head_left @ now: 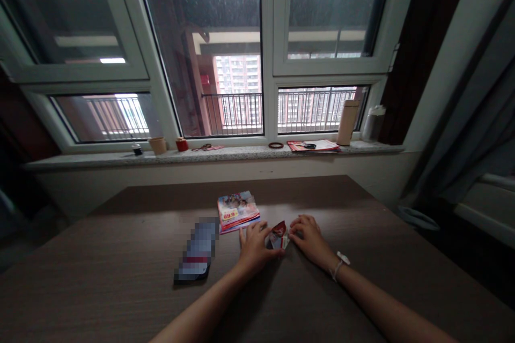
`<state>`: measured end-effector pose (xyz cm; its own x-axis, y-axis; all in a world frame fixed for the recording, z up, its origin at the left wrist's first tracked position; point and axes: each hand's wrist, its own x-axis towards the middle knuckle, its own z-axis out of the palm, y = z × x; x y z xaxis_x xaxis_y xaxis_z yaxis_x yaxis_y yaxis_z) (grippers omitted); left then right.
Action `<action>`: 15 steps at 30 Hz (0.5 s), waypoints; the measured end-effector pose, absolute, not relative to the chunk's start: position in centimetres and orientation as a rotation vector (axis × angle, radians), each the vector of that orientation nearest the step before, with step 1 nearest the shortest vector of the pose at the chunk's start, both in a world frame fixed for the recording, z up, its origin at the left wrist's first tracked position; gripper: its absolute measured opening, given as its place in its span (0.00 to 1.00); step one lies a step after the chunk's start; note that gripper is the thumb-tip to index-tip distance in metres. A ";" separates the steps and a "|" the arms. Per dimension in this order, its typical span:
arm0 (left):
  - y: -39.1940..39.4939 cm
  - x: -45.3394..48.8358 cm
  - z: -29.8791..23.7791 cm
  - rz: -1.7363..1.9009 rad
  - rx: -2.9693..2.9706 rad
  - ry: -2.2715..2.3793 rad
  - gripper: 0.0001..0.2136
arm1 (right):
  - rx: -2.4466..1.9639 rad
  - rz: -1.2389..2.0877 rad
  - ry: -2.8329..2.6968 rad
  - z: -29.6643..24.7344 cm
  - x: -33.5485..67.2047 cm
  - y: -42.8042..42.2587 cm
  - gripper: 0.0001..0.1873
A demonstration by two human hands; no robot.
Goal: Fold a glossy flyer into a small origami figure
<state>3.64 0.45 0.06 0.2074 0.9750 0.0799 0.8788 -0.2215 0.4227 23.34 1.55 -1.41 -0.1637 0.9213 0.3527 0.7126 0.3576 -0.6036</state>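
A small folded piece of printed paper (278, 237), red, white and grey, stands up from the brown table. My left hand (256, 246) holds it from the left, fingers behind it and the thumb along its near side. Close by its right edge is my right hand (309, 237), its fingers loosely bent and the fingertips beside the paper. Whether those tips touch it is hard to make out. Just beyond my left hand lies a stack of printed paper sheets (238, 210), the top one showing a picture and a price.
A pixelated phone-like object (197, 251) lies on the table (120, 278) left of my hands. Along the windowsill (241, 153) stand a paper cup (157, 145), a red thread spool (182, 144), a tan bottle (347, 122), and papers (322, 145) with scissors (309, 146) on them.
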 end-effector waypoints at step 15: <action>0.2 3.8 0.2 0.499 2.223 1.767 0.30 | -1.353 0.412 -1.929 -1.5 23.6 1.8 0.05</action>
